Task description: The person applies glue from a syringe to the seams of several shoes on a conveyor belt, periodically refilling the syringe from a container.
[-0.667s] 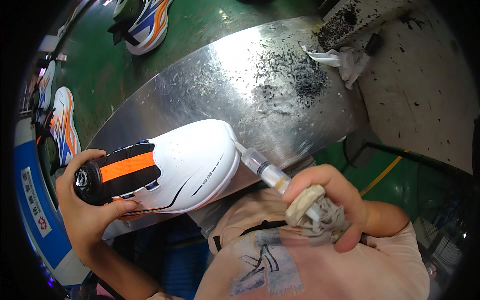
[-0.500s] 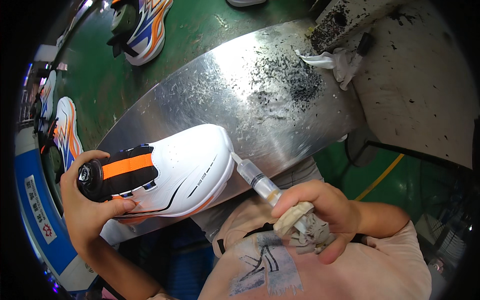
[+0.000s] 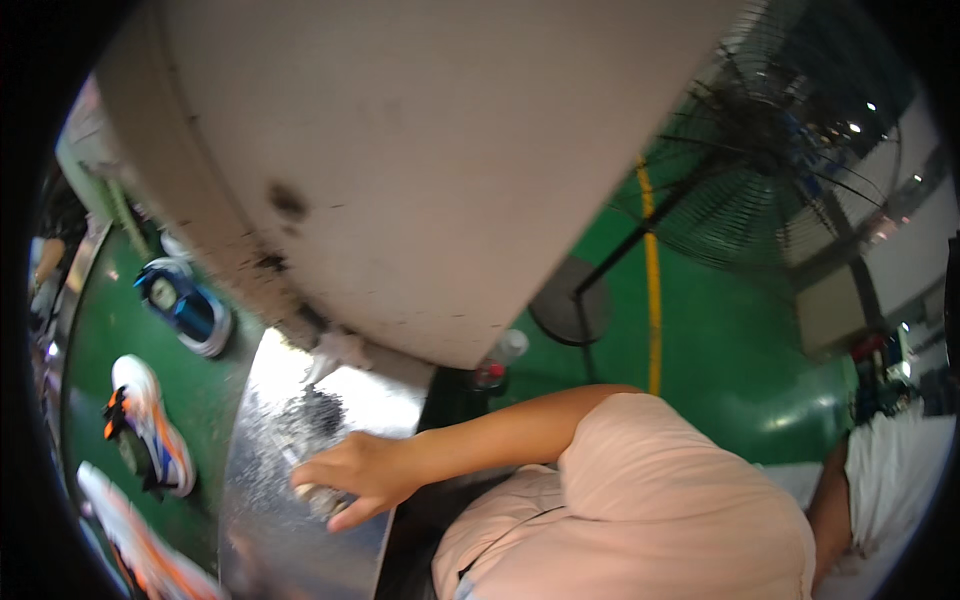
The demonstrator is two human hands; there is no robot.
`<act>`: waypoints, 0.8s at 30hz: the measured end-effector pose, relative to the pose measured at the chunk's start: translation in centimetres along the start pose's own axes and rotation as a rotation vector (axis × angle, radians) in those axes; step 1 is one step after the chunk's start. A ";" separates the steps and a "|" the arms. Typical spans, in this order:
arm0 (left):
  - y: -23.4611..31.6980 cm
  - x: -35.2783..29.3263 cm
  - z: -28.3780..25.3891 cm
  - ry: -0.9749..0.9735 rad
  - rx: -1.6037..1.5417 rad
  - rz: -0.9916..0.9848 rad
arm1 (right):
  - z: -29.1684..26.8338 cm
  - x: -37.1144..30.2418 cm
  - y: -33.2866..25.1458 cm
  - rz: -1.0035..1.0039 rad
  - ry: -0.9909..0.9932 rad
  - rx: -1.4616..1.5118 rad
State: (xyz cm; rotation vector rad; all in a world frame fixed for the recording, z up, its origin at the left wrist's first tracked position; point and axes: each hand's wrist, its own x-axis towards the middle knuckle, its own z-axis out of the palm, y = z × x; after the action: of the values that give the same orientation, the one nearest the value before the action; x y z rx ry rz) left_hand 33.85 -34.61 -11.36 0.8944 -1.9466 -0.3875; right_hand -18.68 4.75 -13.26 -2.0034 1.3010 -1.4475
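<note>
My right hand [image 3: 365, 472] is closed over the metal plate [image 3: 245, 500]. In its grip is a syringe [image 3: 291, 452], blurred, its thin end pointing away toward the dark-smudged part of the plate. A dirty crumpled cloth [image 3: 322, 498] is bunched under the same fingers. My left hand does not show. At the lower left lies a white and orange shoe [image 3: 150, 545], smeared by motion and cut off by the picture's rim. Beyond it a white, orange and blue shoe [image 3: 155, 430] rests on the green surface [image 3: 205, 400].
A blue shoe [image 3: 185, 308] sits farther off on the green surface. A large beige panel [image 3: 400, 150] rises beyond the plate, with a crumpled white rag [image 3: 338, 352] at its foot. To the right are a standing fan [image 3: 760, 170], a bottle [image 3: 512, 346] and another person's arm [image 3: 832, 510].
The view has swung to the right. The white shoe held in my left hand and that hand are no longer seen together. My right hand, still gripping the syringe, is now above the plate.
</note>
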 end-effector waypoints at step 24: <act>24.5 10.3 35.2 0.066 0.155 -0.617 | -3.4 -6.3 4.2 0.428 -0.047 -0.063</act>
State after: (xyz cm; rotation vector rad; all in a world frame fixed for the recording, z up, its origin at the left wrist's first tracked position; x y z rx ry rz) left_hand -9.73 -28.37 -8.84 1.5913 -1.6231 -0.5545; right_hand -24.06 8.52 -18.38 -1.6458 1.6462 -1.1637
